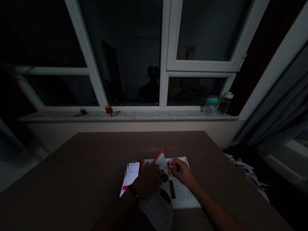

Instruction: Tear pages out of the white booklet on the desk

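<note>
An open magazine (185, 195) with printed text and orange-red patches lies on the table. My left hand (149, 179), with a dark band on the wrist, rests on its left side, fingers spread over the paper. One loose page (158, 208) curls up between my hands, and its lower part bends toward me. Over the top of the right-hand page, my right hand (182, 171) is closed, fingertips pinched together. A small pale pinkish bit shows at those fingertips; what it is I cannot make out. Just left of the magazine, partly behind my left forearm, lies a lit phone (132, 173).
The brown table (96, 166) stands near a window with a speckled stone sill (149, 116). On the sill are a small red jar (108, 109), a teal-lidded cup (210, 104) and a clear bottle (225, 103). Crumpled papers (250, 173) lie beyond the table's right edge. The room is dim.
</note>
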Demonstrator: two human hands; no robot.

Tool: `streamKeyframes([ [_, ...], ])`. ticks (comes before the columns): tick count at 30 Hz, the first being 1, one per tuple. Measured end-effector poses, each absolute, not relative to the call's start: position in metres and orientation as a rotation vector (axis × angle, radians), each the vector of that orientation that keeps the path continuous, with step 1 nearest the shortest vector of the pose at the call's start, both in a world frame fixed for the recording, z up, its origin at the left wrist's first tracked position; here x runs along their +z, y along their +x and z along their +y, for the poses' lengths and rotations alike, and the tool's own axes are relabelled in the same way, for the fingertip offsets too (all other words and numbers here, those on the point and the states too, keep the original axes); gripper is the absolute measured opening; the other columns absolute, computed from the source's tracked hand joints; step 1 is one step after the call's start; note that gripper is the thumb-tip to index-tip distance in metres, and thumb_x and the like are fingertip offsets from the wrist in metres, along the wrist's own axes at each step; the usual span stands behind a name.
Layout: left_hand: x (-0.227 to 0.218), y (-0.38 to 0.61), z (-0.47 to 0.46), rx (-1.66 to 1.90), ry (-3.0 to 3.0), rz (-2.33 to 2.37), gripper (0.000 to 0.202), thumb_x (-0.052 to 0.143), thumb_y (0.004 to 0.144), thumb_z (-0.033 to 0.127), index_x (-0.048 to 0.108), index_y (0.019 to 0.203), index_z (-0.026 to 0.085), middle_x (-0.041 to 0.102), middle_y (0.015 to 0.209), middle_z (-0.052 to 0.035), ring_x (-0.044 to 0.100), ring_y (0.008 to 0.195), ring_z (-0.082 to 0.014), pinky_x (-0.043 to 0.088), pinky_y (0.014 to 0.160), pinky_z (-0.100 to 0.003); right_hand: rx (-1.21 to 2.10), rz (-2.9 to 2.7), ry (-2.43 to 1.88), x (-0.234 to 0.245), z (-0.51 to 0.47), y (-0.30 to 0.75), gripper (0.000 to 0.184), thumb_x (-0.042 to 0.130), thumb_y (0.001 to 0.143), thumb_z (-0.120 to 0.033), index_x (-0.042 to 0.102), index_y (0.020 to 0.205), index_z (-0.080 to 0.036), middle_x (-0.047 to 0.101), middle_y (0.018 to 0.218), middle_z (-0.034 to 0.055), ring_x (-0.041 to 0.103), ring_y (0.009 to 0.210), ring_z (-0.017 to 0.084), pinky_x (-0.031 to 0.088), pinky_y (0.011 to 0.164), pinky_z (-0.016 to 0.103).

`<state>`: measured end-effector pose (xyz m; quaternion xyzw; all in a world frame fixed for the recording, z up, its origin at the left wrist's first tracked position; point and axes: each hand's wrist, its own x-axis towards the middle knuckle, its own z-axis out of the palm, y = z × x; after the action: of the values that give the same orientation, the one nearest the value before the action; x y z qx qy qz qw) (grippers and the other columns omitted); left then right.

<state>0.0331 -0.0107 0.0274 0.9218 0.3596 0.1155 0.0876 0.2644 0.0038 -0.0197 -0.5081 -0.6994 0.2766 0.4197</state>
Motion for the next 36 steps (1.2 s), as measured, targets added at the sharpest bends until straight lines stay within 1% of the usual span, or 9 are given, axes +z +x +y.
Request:
streamKeyframes([
  [4, 0.026, 0.035, -0.011, 0.366, 2.723, 1.008, 0.032, 0.048, 0.097, 0.029, 0.052, 0.128, 0.025, 0.047, 0.139, -0.0071, 0.034, 0.134, -0.0274, 0.033, 0.108, -0.049, 0.694, -1.752, -1.284, -0.017, 0.004, 0.262, 0.004, 0.058, 0.081, -0.021, 0.057, 0.077, -0.019, 0.057, 0.065, -0.0023, 0.051, 0.058, 0.013, 0.038, 0.055, 0.021],
  [6, 0.023, 0.034, -0.010, 0.395, 2.714, 0.977, 0.034, 0.048, 0.096, 0.028, 0.051, 0.130, 0.025, 0.047, 0.139, -0.0067, 0.033, 0.135, -0.0263, 0.035, 0.108, -0.047, 0.695, -1.757, -1.285, -0.015, 0.004, 0.260, 0.003, 0.058, 0.081, -0.021, 0.057, 0.079, -0.019, 0.058, 0.066, -0.0020, 0.052, 0.059, 0.013, 0.038, 0.055, 0.021],
  [10, 0.019, 0.031, -0.009, 0.382, 2.664, 0.959, 0.043, 0.055, 0.092, 0.034, 0.047, 0.134, 0.025, 0.043, 0.144, -0.0079, 0.031, 0.136, -0.0291, 0.032, 0.109, -0.051, 0.724, -1.767, -1.275, -0.017, 0.008, 0.258, 0.001, 0.057, 0.081, -0.020, 0.057, 0.081, -0.019, 0.058, 0.067, -0.0017, 0.053, 0.059, 0.013, 0.038, 0.055, 0.021],
  [13, 0.020, 0.029, -0.009, 0.336, 2.630, 0.933, 0.060, 0.064, 0.085, 0.043, 0.042, 0.138, 0.023, 0.040, 0.145, -0.0097, 0.029, 0.137, -0.0328, 0.029, 0.110, -0.053, 0.687, -1.786, -1.295, -0.020, 0.012, 0.257, 0.001, 0.056, 0.080, -0.019, 0.056, 0.080, -0.019, 0.058, 0.069, -0.0013, 0.053, 0.061, 0.013, 0.038, 0.055, 0.021],
  [16, 0.024, 0.030, -0.009, 0.345, 2.638, 0.841, 0.074, 0.070, 0.078, 0.051, 0.040, 0.139, 0.023, 0.043, 0.143, -0.0100, 0.030, 0.136, -0.0352, 0.026, 0.110, -0.054, 0.637, -1.823, -1.315, -0.023, 0.016, 0.257, 0.004, 0.056, 0.078, -0.016, 0.054, 0.078, -0.020, 0.058, 0.068, -0.0018, 0.053, 0.061, 0.013, 0.037, 0.056, 0.021],
  [18, 0.026, 0.030, -0.010, 0.366, 2.656, 0.791, 0.078, 0.072, 0.074, 0.056, 0.041, 0.139, 0.023, 0.046, 0.140, -0.0101, 0.031, 0.134, -0.0360, 0.025, 0.111, -0.054, 0.629, -1.841, -1.299, -0.023, 0.016, 0.257, 0.008, 0.056, 0.076, -0.014, 0.051, 0.077, -0.020, 0.058, 0.070, -0.0020, 0.053, 0.062, 0.013, 0.038, 0.057, 0.021],
  [20, 0.026, 0.031, -0.010, 0.373, 2.674, 0.781, 0.078, 0.072, 0.073, 0.056, 0.043, 0.137, 0.022, 0.047, 0.139, -0.0106, 0.033, 0.133, -0.0358, 0.025, 0.111, -0.054, 0.641, -1.856, -1.274, -0.023, 0.015, 0.257, 0.011, 0.057, 0.074, -0.012, 0.050, 0.077, -0.020, 0.058, 0.071, -0.0024, 0.053, 0.062, 0.012, 0.038, 0.058, 0.020],
  [25, 0.024, 0.029, -0.008, 0.330, 2.708, 0.762, 0.071, 0.071, 0.077, 0.049, 0.044, 0.136, 0.020, 0.047, 0.140, -0.0107, 0.035, 0.133, -0.0336, 0.027, 0.111, -0.052, 0.703, -1.928, -1.210, -0.019, 0.007, 0.258, 0.014, 0.058, 0.070, -0.010, 0.050, 0.075, -0.020, 0.057, 0.070, -0.0038, 0.049, 0.059, 0.011, 0.036, 0.055, 0.019],
  [36, 0.029, 0.028, -0.009, 0.322, 2.724, 0.746, 0.075, 0.068, 0.078, 0.055, 0.043, 0.139, 0.018, 0.047, 0.141, -0.0116, 0.035, 0.134, -0.0319, 0.022, 0.114, -0.050, 0.678, -1.882, -1.279, -0.021, 0.010, 0.256, 0.012, 0.058, 0.071, -0.012, 0.050, 0.075, -0.020, 0.059, 0.071, -0.0029, 0.051, 0.060, 0.011, 0.038, 0.057, 0.019],
])
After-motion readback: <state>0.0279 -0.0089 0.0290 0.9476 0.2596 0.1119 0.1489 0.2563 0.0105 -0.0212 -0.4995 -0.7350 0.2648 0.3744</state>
